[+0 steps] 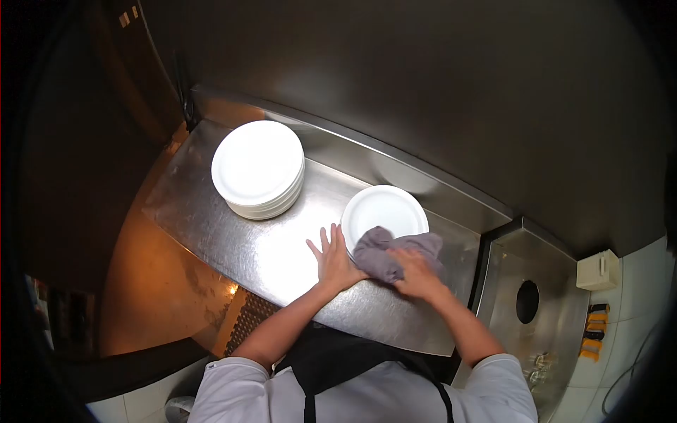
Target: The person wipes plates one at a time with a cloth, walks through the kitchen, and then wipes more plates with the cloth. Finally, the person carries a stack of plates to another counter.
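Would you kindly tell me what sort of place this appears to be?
Probably a restaurant kitchen, judging by the stack of matching white plates, the metal counter and the black apron.

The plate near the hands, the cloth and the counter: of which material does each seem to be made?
Plate: probably glazed ceramic, smooth and plain white, though hard plastic could look alike. Cloth: fabric, matt purple-grey; it bunches in soft folds under the right hand. Counter: likely stainless steel, dull-polished, given its grey sheen and blurred bright reflections.
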`<action>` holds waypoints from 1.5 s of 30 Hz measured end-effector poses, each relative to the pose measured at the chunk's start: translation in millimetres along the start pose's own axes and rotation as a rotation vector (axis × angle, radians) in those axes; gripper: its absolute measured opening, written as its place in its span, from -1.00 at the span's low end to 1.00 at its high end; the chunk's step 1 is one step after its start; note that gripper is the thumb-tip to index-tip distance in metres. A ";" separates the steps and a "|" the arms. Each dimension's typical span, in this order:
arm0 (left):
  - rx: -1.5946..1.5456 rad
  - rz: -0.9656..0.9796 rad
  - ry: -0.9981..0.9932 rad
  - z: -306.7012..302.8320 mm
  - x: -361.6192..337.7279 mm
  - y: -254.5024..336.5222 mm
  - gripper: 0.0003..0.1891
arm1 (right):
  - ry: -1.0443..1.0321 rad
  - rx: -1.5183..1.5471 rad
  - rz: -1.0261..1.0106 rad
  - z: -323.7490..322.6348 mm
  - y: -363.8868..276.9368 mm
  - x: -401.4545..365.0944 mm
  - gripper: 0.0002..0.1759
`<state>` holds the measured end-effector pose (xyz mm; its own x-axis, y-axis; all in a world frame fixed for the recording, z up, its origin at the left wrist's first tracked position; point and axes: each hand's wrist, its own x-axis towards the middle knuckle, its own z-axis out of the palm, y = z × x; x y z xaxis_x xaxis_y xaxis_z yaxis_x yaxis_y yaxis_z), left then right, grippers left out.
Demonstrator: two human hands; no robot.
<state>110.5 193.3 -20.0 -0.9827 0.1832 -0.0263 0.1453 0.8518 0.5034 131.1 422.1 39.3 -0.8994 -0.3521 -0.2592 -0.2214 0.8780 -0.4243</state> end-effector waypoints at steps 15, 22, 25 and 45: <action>0.126 0.156 0.167 12.5 -3.2 -3.7 0.47 | 0.144 0.220 -0.113 28.7 -62.9 84.4 -0.01; 0.021 -0.090 -0.223 -31.5 7.6 6.5 0.21 | 0.190 0.042 -0.006 28.9 15.2 12.6 -0.08; -0.371 -0.182 -0.114 -34.9 42.3 -14.3 -0.13 | 0.633 -0.040 0.263 27.8 37.3 36.3 -0.13; -0.362 -0.128 0.303 -22.0 72.3 49.3 -0.49 | 1.062 0.550 0.429 42.7 61.1 44.9 -0.12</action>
<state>44.1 237.8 21.9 -0.9870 -0.1093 0.1177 0.0244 0.6227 0.7820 93.3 446.1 -35.3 -0.7747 0.5820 0.2472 0.1176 0.5167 -0.8481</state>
